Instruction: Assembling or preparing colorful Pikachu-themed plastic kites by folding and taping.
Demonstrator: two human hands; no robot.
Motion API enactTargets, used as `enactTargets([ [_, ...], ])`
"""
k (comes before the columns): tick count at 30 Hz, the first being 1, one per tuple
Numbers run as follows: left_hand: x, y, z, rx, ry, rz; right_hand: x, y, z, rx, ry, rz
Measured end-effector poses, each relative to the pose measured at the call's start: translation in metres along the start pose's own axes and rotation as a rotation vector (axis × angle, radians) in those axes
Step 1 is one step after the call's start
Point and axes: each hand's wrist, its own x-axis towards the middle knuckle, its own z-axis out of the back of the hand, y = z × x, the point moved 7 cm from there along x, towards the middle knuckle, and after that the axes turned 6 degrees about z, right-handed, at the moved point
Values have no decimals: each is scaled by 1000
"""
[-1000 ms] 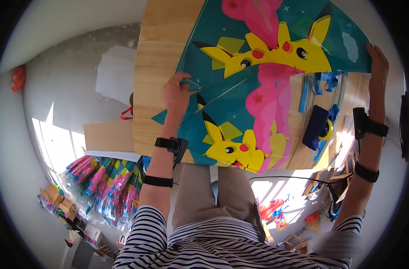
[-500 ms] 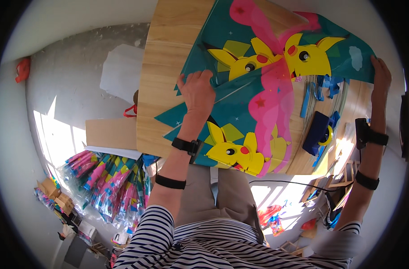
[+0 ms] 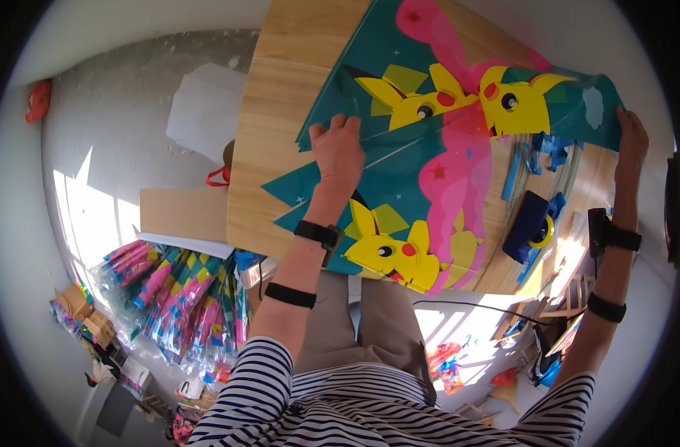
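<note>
Spread over the wooden table are thin teal printed sheets, marked with yellow cartoon figures and a wavy pink band. They overlap, with pointed corners at the left. My left hand, its fingers curled, grips a teal sheet near its left edge. At the far right, my right hand pinches the outer corner of the upper sheet, which is raised and bowed off the table there. The tips of both hands' fingers are partly hidden.
Right of the sheets lie a dark blue tape dispenser with yellow tape, blue strips and thin rods. Plastic-wrapped printed bundles are piled at the lower left, by a cardboard piece. A black cable runs below the table edge.
The upper sheet's right part has come down and toward me, with my right hand lower. My left hand stays on the sheet's left edge; the view has shifted slightly.
</note>
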Motion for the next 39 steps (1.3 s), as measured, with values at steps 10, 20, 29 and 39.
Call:
enactTargets([
  [10, 14, -106, 50, -476, -257, -229, 3, -17, 9, -45, -5, 6],
  [20, 21, -171, 141, -1459, 65, -95, 29, -22, 34, -82, -15, 70],
  [29, -92, 30, 185, -1851, 240, 561, -3, 152, -29, 179, 113, 250],
  [39, -211, 178, 66, -1315, 422, 1024, -226, 332, -302, 85, 644, 335],
])
